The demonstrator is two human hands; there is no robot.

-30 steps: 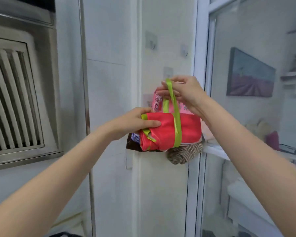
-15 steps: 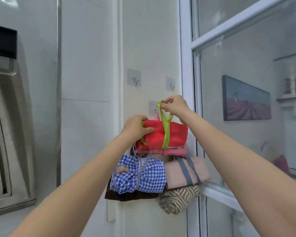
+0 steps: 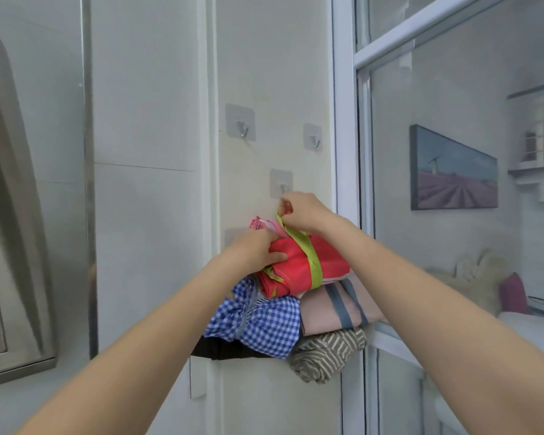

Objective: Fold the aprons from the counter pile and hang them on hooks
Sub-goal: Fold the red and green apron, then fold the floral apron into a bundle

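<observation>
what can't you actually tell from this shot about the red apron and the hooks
- Head view: whether the green strap is on the middle hook; the right hand covers the loop's top.
- What the pink patterned apron hangs from; the left hand and red apron cover it.
- The dark apron under the blue checked apron is mostly hidden.

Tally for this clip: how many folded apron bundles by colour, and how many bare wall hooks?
Red apron with green strap: 1
Blue checked apron: 1
Pink apron with grey straps: 1
Striped apron: 1
Bare hooks: 3
Total: 7
</observation>
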